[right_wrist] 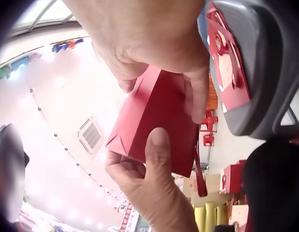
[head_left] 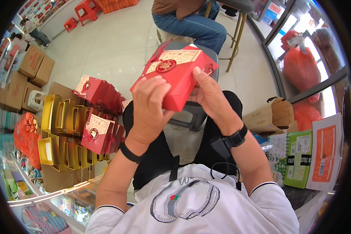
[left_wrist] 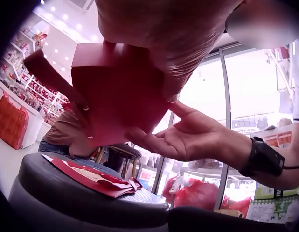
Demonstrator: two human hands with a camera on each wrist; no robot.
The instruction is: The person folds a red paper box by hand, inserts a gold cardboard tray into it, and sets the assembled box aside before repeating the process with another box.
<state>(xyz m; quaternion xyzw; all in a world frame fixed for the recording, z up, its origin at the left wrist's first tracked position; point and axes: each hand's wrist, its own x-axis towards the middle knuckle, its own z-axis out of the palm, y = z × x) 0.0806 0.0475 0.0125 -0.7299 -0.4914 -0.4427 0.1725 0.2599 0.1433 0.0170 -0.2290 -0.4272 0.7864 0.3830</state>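
Observation:
A red box with a cream printed panel and a round red emblem is held above a grey stool. The left hand grips its near left side, fingers bent over the front; in the right wrist view the left thumb lies on a red face. The right hand holds the right side, thumb along the edge and fingers beneath. In the left wrist view the box shows a plain face, with the right hand at its lower corner. Flat red pieces lie on the stool.
Red boxes and gold boxes stand in rows at the left, near brown cartons. A seated person is beyond the stool. A paper bag and green packages are at the right.

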